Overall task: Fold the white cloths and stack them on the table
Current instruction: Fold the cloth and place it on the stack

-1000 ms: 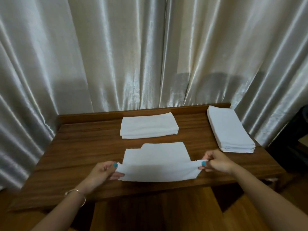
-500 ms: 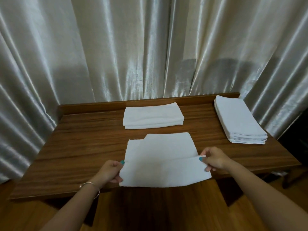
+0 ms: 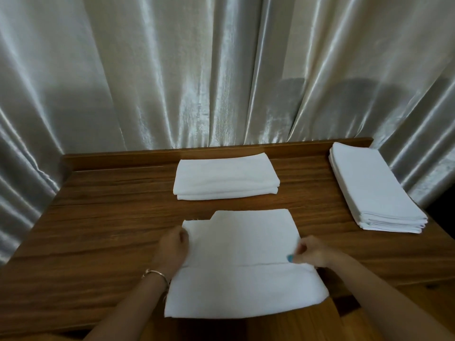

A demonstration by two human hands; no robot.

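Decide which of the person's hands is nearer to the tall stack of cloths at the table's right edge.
Right. The right hand grips the cloth being folded just short of the tall stack; the left hand holds that cloth's opposite side.

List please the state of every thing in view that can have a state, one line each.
cloth in hand: partly folded, near edge hanging over the table front.
left hand: shut on the cloth's left side.
right hand: pinching the cloth's right side.
middle stack: folded, lying flat.
right stack: many layers, lying flat.
curtain: drawn shut.
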